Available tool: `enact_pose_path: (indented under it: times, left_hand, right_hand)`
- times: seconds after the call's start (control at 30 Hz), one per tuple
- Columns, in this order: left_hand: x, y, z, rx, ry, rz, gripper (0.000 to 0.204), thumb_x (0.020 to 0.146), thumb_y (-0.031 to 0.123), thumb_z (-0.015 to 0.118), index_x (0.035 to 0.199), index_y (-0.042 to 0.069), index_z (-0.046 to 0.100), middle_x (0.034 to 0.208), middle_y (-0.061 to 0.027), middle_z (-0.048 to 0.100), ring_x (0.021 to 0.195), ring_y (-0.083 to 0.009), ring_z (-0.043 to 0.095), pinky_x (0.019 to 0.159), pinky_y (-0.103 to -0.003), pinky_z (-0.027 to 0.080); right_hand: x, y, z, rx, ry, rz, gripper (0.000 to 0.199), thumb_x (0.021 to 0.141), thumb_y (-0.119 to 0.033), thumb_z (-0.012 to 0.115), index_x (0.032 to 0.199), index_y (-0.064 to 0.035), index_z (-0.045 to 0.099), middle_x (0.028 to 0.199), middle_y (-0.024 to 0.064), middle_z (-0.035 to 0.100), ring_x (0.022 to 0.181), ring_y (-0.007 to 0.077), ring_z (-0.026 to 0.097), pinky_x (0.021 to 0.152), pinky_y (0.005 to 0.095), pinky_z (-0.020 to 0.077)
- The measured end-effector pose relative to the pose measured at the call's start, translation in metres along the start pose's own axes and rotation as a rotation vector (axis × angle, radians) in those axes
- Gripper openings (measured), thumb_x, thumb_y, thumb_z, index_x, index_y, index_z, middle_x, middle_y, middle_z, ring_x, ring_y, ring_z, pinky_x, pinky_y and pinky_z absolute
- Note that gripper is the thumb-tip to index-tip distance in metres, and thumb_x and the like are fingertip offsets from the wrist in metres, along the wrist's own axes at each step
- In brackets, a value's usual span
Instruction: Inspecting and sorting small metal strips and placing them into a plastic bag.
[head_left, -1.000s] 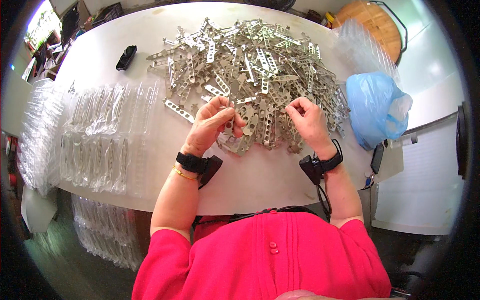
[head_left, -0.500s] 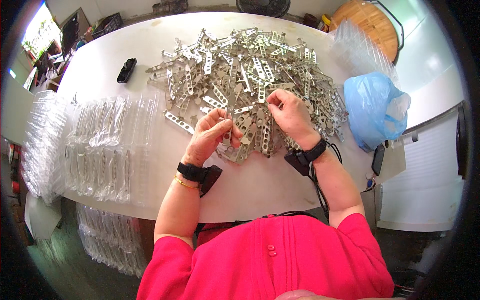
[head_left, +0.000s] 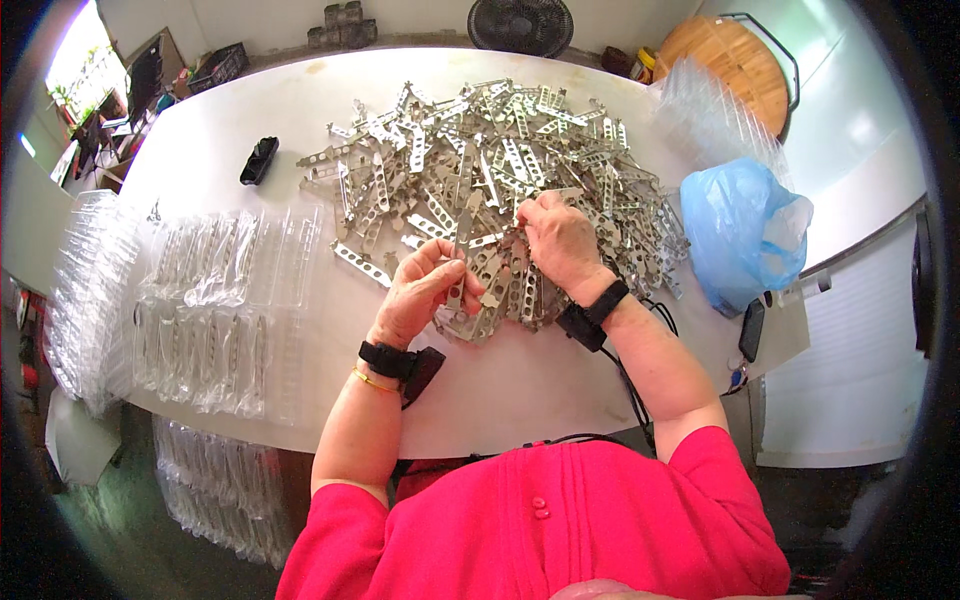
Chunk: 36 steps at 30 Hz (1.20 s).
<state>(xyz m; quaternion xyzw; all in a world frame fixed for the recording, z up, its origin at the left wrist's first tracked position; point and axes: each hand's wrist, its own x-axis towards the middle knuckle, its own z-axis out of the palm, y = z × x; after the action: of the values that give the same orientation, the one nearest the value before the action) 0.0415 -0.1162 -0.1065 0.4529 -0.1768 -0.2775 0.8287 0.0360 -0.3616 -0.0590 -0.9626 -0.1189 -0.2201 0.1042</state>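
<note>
A large heap of flat metal strips with round holes (head_left: 590,165) spreads over the middle of the white table (head_left: 470,395). At the heap's near side, my left hand (head_left: 412,298) is closed on one metal strip (head_left: 463,235), which stands roughly upright between thumb and fingers. My right hand (head_left: 563,245) is just to the right, over the heap, with thumb and fingertips pinched together. What lies between those fingertips, if anything, cannot be made out. Both wrists wear black straps with small black boxes.
Clear trays of bagged strips (head_left: 200,355) lie at the left, beside a stack of clear trays (head_left: 85,300). A black plastic case (head_left: 259,161) sits farther back. At right are a blue plastic bag (head_left: 735,235), more clear trays (head_left: 720,115) and a black phone-like object (head_left: 752,330).
My right hand has moved slightly left, closer to my left hand. The left hand still grips the metal strip. The whole view has shifted a little, so the table appears lower.
</note>
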Motion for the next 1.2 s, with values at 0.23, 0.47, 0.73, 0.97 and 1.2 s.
enact_pose_path:
  times: [0.23,0.47,0.73,0.97,1.2]
  left_hand:
    - [0.000,0.003,0.000,0.040,0.032,-0.003,0.015,0.103,0.016,0.058,0.107,0.003,0.053,0.086,-0.0159,0.071,0.067,-0.0223,0.069,0.062,-0.032,0.056]
    - [-0.002,0.004,0.004,0.036,0.029,0.000,0.013,0.102,0.021,0.058,0.105,0.008,0.054,0.088,-0.0089,0.075,0.068,-0.0135,0.070,0.057,-0.020,0.041]
    - [-0.003,0.005,0.004,-0.012,-0.025,0.026,0.014,0.103,0.019,0.057,0.106,0.006,0.053,0.093,-0.0147,0.074,0.072,-0.0188,0.072,0.063,-0.026,0.052]
    - [-0.004,0.007,0.011,-0.084,-0.096,0.020,0.015,0.104,0.018,0.056,0.107,0.004,0.050,0.098,-0.0198,0.072,0.078,-0.0226,0.073,0.070,-0.032,0.058]
    - [-0.005,0.006,0.014,-0.123,-0.135,-0.050,0.015,0.105,0.018,0.055,0.108,0.004,0.050,0.100,-0.0206,0.071,0.087,-0.0263,0.075,0.076,-0.036,0.061]
  right_hand:
    - [0.007,0.001,-0.017,-0.053,0.088,-0.176,0.010,0.088,-0.006,0.061,0.096,-0.0113,0.063,0.089,0.0079,0.063,0.078,0.0282,0.067,0.071,0.0401,0.0530]
    - [0.017,0.010,-0.061,0.648,0.271,0.325,0.011,0.097,-0.010,0.066,0.099,-0.0053,0.056,0.088,0.0060,0.066,0.071,0.0177,0.066,0.063,0.0319,0.0531]
    - [-0.015,-0.005,-0.087,1.322,0.121,0.662,0.019,0.098,-0.015,0.068,0.104,-0.0018,0.056,0.088,0.0080,0.068,0.075,0.0150,0.069,0.071,0.0305,0.0612]
    - [-0.037,-0.020,-0.077,1.427,0.077,0.708,0.017,0.099,-0.015,0.067,0.106,-0.0027,0.058,0.089,0.0066,0.068,0.079,0.0154,0.070,0.074,0.0318,0.0619]
    - [-0.042,-0.034,-0.072,1.418,0.108,0.704,0.022,0.099,-0.009,0.066,0.114,-0.0015,0.052,0.093,0.0062,0.066,0.081,0.0158,0.070,0.076,0.0324,0.0628]
